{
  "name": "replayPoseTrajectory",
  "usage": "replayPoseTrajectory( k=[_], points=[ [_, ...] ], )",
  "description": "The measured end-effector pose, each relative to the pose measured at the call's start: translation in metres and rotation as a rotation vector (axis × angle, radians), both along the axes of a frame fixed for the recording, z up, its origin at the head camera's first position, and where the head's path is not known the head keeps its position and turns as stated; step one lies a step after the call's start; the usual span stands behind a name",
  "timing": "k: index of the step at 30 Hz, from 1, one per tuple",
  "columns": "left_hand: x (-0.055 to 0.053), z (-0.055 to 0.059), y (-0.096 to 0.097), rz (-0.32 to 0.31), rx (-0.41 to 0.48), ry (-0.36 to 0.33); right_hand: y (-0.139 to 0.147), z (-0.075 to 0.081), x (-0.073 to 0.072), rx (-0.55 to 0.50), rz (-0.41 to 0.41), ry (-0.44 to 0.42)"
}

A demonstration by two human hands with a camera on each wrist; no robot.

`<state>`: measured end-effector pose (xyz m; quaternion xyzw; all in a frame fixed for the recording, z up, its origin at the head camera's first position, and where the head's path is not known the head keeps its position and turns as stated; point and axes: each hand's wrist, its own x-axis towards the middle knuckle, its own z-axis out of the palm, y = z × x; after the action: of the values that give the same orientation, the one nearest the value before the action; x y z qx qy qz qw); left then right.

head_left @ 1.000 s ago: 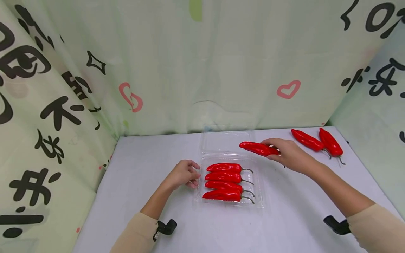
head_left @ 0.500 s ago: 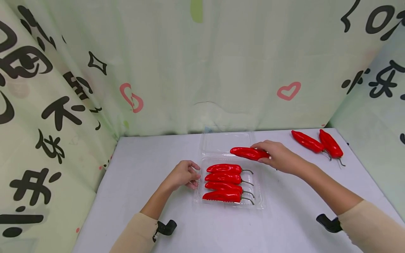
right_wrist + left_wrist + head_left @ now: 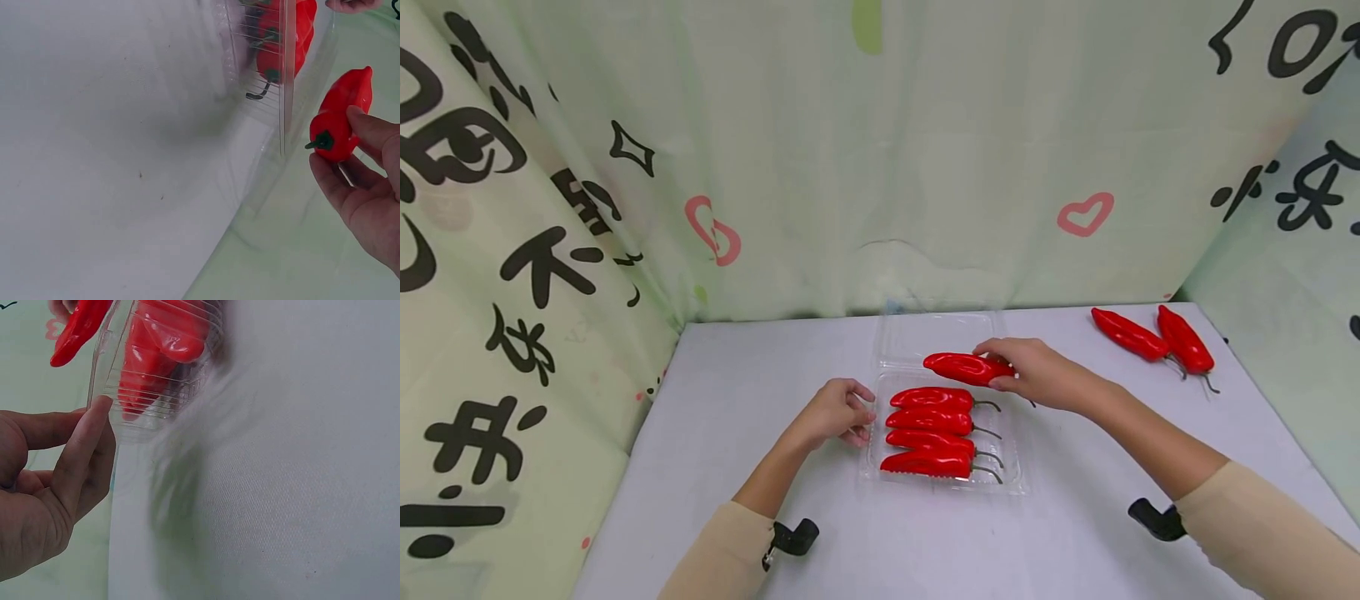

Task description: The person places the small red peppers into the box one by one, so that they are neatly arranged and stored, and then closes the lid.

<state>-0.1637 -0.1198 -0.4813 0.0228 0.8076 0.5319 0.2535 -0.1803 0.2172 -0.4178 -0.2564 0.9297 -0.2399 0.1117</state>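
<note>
A clear plastic clamshell box (image 3: 1014, 471) lies on the table with its lid (image 3: 898, 340) folded back. Several red chili peppers (image 3: 929, 420) sit in it in a row, stems to the right. Above the box's far end, my right hand (image 3: 1041, 375) holds another red chili pepper (image 3: 958, 368) by its stem end; the right wrist view shows its green cap (image 3: 324, 140) between thumb and fingers. At the box's left side, my left hand (image 3: 833, 414) pinches the rim between thumb and fingertips, as the left wrist view shows at the box wall (image 3: 100, 369).
Two more red peppers, one on the left (image 3: 1129, 334) and one on the right (image 3: 1184, 340), lie at the table's far right corner. A pale printed curtain (image 3: 820, 192) stands behind and beside the white table (image 3: 745, 358).
My right hand has carried its pepper leftward and slightly down, from the box's far right to above its far end. The left hand and the box have stayed in place.
</note>
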Motion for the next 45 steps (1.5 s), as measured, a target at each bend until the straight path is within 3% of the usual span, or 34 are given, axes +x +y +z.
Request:
replayPoseTrajectory(
  k=[7,18,26,37,45],
  points=[
    [-0.004,0.003,0.001,-0.001,-0.014,-0.012,-0.012,-0.002,-0.005,0.005,0.015,-0.037],
    [-0.005,0.004,0.001,-0.004,-0.018,-0.016,-0.024,-0.01,-0.01,0.028,0.068,-0.005],
    [-0.004,0.003,0.002,-0.007,-0.015,-0.014,-0.032,-0.013,-0.011,0.038,0.094,-0.028],
    [-0.002,0.002,0.002,-0.001,-0.005,-0.022,-0.042,-0.015,-0.01,0.016,0.079,-0.086],
    [0.0,0.001,0.001,0.006,-0.011,-0.018,-0.047,-0.019,-0.01,0.048,0.085,-0.05]
  ],
)
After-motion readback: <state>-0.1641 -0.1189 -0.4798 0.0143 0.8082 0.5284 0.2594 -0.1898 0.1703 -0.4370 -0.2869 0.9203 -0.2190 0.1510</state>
